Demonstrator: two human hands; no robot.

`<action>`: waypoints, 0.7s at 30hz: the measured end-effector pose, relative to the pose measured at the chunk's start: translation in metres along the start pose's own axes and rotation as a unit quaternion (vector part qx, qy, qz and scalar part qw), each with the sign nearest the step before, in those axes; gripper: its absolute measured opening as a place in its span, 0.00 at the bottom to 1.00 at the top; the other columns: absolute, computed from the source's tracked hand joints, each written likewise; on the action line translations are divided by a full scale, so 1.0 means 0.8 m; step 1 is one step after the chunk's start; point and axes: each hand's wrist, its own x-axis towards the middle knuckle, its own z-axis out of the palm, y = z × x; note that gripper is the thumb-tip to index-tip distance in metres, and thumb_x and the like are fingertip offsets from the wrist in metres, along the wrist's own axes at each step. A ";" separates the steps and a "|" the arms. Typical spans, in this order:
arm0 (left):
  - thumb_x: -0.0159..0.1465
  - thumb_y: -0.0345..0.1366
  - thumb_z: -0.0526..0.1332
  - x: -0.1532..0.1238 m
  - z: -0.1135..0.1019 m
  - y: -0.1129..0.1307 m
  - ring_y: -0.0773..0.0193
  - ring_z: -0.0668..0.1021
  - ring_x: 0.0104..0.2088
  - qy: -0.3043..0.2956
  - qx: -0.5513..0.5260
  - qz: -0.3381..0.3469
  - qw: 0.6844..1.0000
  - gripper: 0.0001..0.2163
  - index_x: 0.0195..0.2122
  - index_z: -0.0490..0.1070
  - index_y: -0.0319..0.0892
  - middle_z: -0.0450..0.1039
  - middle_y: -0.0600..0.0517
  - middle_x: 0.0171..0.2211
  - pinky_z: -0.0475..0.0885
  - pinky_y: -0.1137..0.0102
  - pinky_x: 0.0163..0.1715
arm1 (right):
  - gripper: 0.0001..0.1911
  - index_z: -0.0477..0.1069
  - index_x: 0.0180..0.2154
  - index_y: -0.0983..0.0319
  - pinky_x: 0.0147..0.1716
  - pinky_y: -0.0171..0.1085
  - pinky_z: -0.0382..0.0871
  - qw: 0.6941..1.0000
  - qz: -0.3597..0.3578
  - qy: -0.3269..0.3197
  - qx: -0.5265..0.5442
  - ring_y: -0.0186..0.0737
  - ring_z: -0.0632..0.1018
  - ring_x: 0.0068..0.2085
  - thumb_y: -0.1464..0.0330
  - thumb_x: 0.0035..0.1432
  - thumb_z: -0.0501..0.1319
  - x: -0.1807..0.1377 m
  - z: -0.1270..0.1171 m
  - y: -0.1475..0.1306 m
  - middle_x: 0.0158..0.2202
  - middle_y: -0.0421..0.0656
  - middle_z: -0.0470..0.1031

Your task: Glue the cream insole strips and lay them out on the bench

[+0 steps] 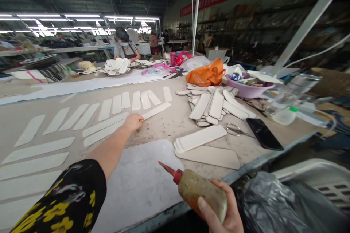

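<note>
My left hand [133,122] reaches across the table, its fingers closed at the near end of a white, round-ended strip [157,111]. Other white strips [79,117] lie spread in rows to the left of it and beyond it. In my right hand [218,207] is a squeeze glue bottle [201,193], yellowish and smudged, with a red nozzle. The bottle is tilted, its tip pointing up and left above a pale sheet [142,178] on the table. A short stack of white strips [201,139] lies beyond the bottle, overlapping a beige piece [210,156].
A heap of strips [216,103] sits at right centre, before an orange bag [206,72] and a purple basin [250,89]. Scissors [236,130] and a black phone [264,133] lie near the table edge. A grey plastic bag [273,204] is at lower right. A co-worker [124,45] sits opposite.
</note>
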 end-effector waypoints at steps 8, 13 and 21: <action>0.59 0.34 0.53 -0.003 0.000 0.007 0.60 0.79 0.41 0.017 -0.006 -0.042 0.999 0.16 0.45 0.75 0.44 0.80 0.50 0.38 0.71 0.70 0.45 | 0.33 0.63 0.47 0.57 0.33 0.36 0.73 0.999 0.004 -0.004 0.032 0.42 0.77 0.34 0.57 0.41 0.73 -0.001 0.000 -0.009 0.37 0.43 0.75; 0.56 0.32 0.55 -0.003 -0.001 0.007 0.59 0.78 0.40 0.053 -0.029 -0.067 0.996 0.12 0.39 0.75 0.42 0.77 0.47 0.40 0.71 0.69 0.43 | 0.33 0.62 0.47 0.56 0.31 0.36 0.73 0.998 0.020 -0.008 0.062 0.42 0.77 0.33 0.58 0.41 0.73 -0.002 0.001 -0.012 0.38 0.43 0.75; 0.63 0.40 0.51 -0.026 -0.009 0.030 0.56 0.76 0.40 0.180 -0.068 -0.169 0.967 0.16 0.46 0.71 0.38 0.71 0.43 0.41 0.71 0.62 0.44 | 0.31 0.62 0.47 0.56 0.33 0.39 0.74 0.996 0.010 -0.010 0.086 0.43 0.78 0.35 0.59 0.43 0.72 -0.002 0.000 -0.014 0.39 0.43 0.74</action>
